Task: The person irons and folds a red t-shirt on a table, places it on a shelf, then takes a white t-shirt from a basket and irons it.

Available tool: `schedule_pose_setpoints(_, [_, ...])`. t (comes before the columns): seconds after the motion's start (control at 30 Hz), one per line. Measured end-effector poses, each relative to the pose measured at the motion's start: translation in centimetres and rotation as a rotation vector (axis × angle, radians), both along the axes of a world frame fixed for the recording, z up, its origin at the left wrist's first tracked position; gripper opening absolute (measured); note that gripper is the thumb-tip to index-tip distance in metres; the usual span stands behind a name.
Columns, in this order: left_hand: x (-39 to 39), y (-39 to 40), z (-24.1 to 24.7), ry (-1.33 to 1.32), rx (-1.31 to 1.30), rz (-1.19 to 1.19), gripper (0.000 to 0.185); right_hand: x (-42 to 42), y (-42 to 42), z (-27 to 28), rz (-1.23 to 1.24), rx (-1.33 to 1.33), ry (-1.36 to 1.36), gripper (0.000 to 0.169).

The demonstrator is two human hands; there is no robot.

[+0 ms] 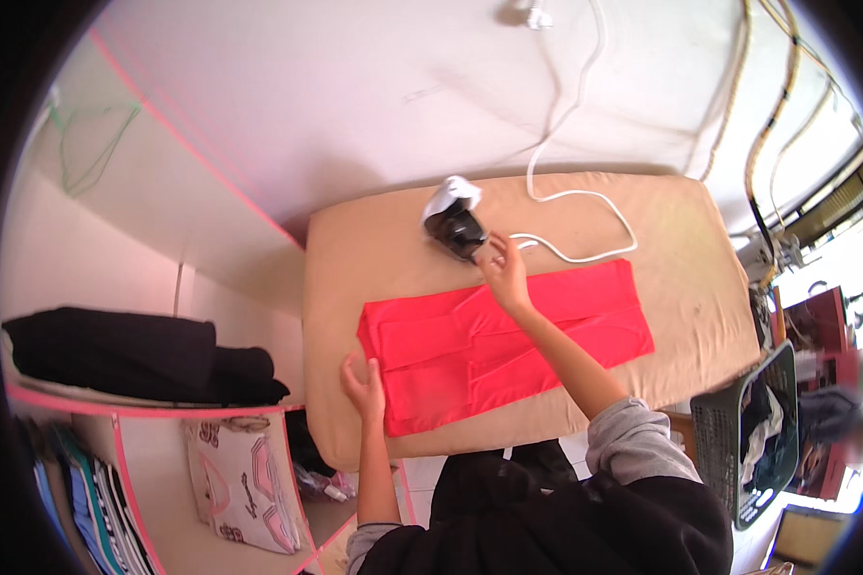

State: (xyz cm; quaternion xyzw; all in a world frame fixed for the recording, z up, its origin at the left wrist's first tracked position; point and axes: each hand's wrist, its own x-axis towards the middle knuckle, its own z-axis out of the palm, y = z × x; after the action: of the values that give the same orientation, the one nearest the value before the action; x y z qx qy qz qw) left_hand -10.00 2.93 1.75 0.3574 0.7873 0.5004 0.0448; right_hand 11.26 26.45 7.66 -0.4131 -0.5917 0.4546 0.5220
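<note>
A folded red garment (431, 359) lies lengthwise on the padded, beige-covered ironing table (690, 287), with creases across it. My left hand (365, 392) is at the garment's left edge, thumb and fingers apart, holding nothing. Beyond the garment is a white and black clothes iron (454, 219), its near side dark and slightly blurred. Close beside the iron, my right hand (505, 273) has its fingers spread and loosely bent, not wrapped around it. Whether a fingertip touches the iron is hard to see.
A white power cord (582, 260) loops over the table and up the wall. Dark folded cloth (115, 356) rests on the left shelf, above a printed bag (244, 481) and stacked clothes (90, 489). A laundry basket (715, 438) holding clothes stands at right. People are blurred farther right.
</note>
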Motion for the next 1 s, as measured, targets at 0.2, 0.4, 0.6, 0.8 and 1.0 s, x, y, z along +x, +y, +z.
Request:
schedule_pose_setpoints(0.2, [10.5, 5.0, 3.1, 0.071, 0.130, -0.329, 0.044, 13.5, -6.4, -0.7, 0.046, 0.198, -0.564, 0.057])
schedule_pose_setpoints(0.4, [26.0, 9.9, 2.9, 0.281, -0.226, -0.800, 0.063, 27.7, -4.8, -5.4, -0.310, 0.123, -0.735, 0.060])
schedule_pose_setpoints(0.6, [33.4, 10.6, 3.5, 0.253, -0.150, -1.020, 0.059, 33.1, -1.7, -5.5, -0.293, -0.354, -0.641, 0.056])
schedule_pose_setpoints(0.8, [35.4, 10.0, 3.7, -0.018, 0.032, -0.786, 0.038, 32.6, 1.5, -5.5, -0.015, -0.579, -0.811, 0.060])
schedule_pose_setpoints(1.0, [36.1, 9.7, 3.6, -0.243, 0.163, -0.571, 0.020, 32.7, 2.6, -9.5, -0.024, -0.542, -0.489, 0.048])
